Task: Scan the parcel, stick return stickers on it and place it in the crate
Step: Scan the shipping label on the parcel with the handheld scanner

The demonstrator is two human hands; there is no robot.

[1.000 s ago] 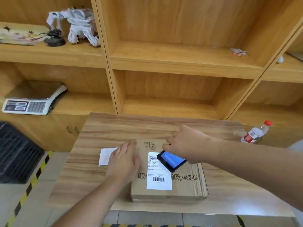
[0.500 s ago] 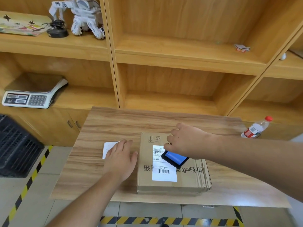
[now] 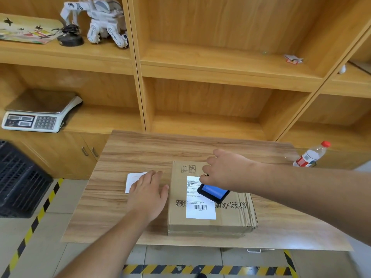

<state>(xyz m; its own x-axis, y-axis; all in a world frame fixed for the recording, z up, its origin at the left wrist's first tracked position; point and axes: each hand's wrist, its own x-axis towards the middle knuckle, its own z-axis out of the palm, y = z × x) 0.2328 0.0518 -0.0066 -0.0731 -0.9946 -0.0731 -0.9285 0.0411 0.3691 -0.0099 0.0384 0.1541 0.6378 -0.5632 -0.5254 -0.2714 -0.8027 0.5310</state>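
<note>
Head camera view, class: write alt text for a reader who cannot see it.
A right hand holds a handheld scanner over the white shipping label on a cardboard parcel, while the left hand rests flat on a wooden table, partly covering a white sticker sheet.

Brown parcel (image 3: 210,215) with white label (image 3: 200,209), blue-screened black scanner (image 3: 213,192), black crate (image 3: 18,183), seemingly red-capped bottle (image 3: 310,155).

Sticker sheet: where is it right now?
In the head view the sticker sheet lies flat on the table, left of the parcel, with the left hand covering its right edge.
</note>
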